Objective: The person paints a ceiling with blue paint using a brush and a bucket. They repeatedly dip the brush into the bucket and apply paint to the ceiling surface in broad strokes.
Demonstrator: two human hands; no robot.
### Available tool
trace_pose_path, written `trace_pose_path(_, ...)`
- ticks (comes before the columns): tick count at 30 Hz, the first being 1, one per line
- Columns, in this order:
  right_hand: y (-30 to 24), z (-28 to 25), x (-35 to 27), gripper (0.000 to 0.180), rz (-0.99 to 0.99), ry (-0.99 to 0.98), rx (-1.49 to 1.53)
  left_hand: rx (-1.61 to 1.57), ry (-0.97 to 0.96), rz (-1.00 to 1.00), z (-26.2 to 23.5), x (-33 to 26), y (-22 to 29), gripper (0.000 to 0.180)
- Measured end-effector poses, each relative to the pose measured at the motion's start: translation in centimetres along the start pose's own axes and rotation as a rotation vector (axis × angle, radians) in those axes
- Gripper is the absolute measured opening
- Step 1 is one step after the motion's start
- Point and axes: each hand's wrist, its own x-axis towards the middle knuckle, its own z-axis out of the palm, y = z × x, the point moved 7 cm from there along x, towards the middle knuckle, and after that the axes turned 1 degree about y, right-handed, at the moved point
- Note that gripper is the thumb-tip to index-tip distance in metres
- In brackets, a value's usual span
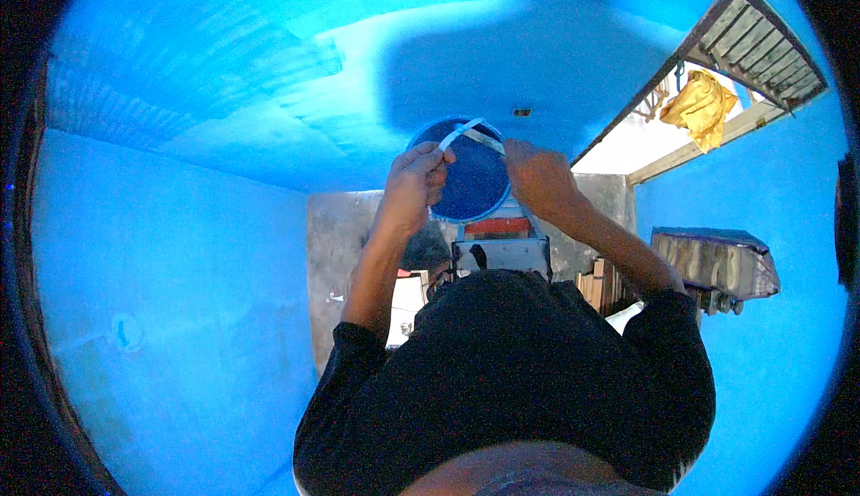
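Head view: a round blue bucket point(473, 178) is held up near the blue ceiling point(269, 93). Its white handle point(470, 133) is gripped by the left hand point(417, 173) and by the right hand point(536, 173), above a ladder top point(502, 250).

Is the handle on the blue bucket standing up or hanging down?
Standing up. The pale handle arches over the bucket, with the left hand and the right hand each gripping one end.

Room under renovation: freshly painted blue walls point(179, 254), paint bucket point(470, 182) on ladder point(502, 250), stacked timber point(602, 285).
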Motion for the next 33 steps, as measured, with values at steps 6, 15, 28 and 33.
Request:
trace_pose_path(6,-0.5,-2.8,0.4,0.014,-0.026,-0.002,0.173,-0.039,-0.037,0.187,1.0,1.0,2.0,0.015)
trace_pose_path(15,-1.1,-0.1,2.1,0.016,-0.081,-0.014,0.446,-0.064,-0.047,0.179,0.6,1.2,1.1,0.016)
trace_pose_path(28,-0.7,-2.8,0.0,0.017,0.051,0.111,0.036,-0.021,-0.018,0.138,0.1,1.8,0.6,0.016)
trace_pose_path(33,-0.4,-0.7,1.1,0.017,-0.129,0.08,0.291,-0.011,-0.026,0.129,1.2,1.8,1.0,0.016)
